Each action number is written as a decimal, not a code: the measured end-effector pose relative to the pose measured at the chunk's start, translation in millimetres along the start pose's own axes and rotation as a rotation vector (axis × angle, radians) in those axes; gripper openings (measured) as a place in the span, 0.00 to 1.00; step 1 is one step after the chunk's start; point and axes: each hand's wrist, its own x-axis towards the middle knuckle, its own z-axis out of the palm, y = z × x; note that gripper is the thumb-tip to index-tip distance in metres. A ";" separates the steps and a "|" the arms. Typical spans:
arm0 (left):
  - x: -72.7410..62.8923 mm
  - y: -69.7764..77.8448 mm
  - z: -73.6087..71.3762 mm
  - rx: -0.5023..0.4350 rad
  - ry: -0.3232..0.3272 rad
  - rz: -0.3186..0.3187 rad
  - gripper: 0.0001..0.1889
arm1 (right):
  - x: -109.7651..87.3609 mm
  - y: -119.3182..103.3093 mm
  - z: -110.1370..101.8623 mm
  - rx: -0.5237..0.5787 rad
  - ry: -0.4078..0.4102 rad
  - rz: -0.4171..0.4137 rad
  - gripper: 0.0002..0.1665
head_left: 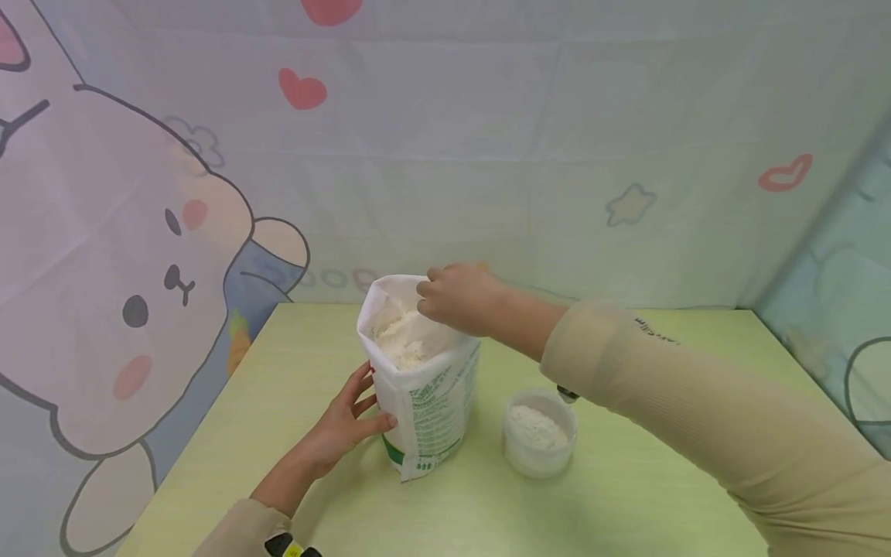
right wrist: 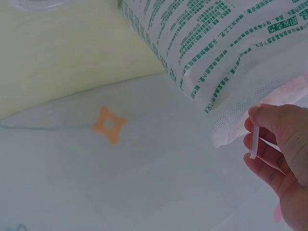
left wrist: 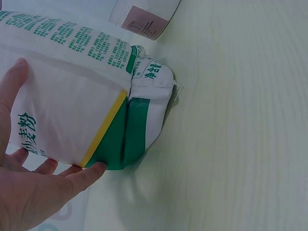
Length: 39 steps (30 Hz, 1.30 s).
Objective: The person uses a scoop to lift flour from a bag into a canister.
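A white flour bag [head_left: 435,410] with green print stands upright with its top open and pale flour [head_left: 407,340] inside. My left hand [head_left: 341,429] holds its lower left side, the thumb [left wrist: 14,79] on one face and the fingers spread along another. At the bag's mouth, my right hand [head_left: 459,298] pinches a thin whitish handle [right wrist: 254,142] between thumb and fingers; its other end is hidden by the bag and hand. A round translucent tub [head_left: 539,456] holding white flour stands on the table to the right of the bag, below my right forearm.
The pale green-yellow table [head_left: 626,503] bears the bag and the tub. Behind it hangs a printed cloth [head_left: 452,116] with hearts and a large cartoon rabbit on the left. Another cloth panel [head_left: 835,294] closes the right side.
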 end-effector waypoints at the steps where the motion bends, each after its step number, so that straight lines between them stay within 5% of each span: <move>1: 0.0 0.2 0.0 0.000 0.001 -0.002 0.48 | 0.3 -0.4 0.6 -0.005 0.009 -0.005 0.15; 10: -0.5 1.7 0.4 -0.004 0.005 -0.003 0.48 | 1.8 -1.5 6.1 0.037 0.048 0.010 0.14; 17: 0.3 0.7 0.1 -0.007 0.002 -0.004 0.48 | -3.5 3.4 7.7 0.151 0.024 0.075 0.15; 39: 2.3 -2.9 -1.3 0.007 0.005 0.006 0.48 | -31.0 26.4 13.9 0.485 0.149 0.149 0.09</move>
